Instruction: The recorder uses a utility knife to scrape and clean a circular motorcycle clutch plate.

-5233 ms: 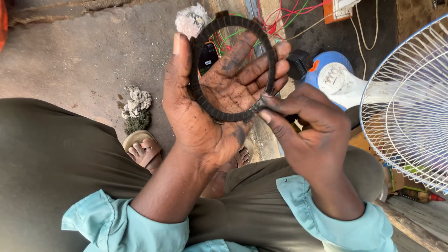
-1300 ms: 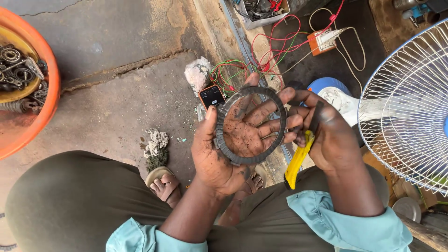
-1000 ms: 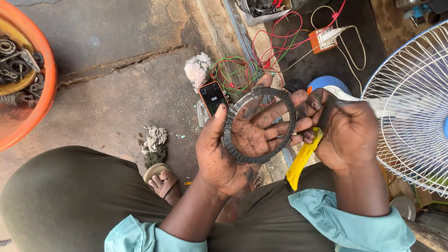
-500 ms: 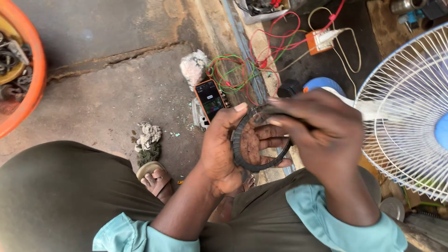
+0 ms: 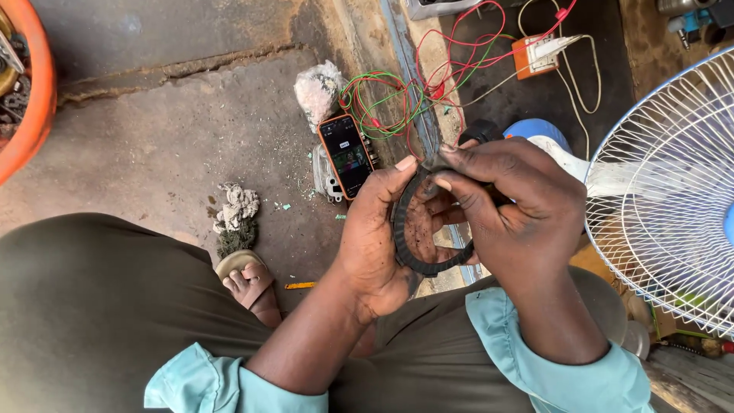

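Ring [image 5: 417,264], dark, notched, sits in my left hand [image 5: 375,245], thumb hooked over its upper rim, fingers [image 5: 443,222] curled behind. My right hand [image 5: 512,210] closes over its far side, pinching top edge. Ring stands tilted, open face toward me. Below: cracked concrete floor [image 5: 168,145], phone [image 5: 350,155], tangled wires [image 5: 397,95], white fan grille [image 5: 677,191].

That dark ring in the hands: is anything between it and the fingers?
Nothing visible does. The dark ring lies in the left hand, thumb against its rim, and the right hand pinches its upper edge directly.
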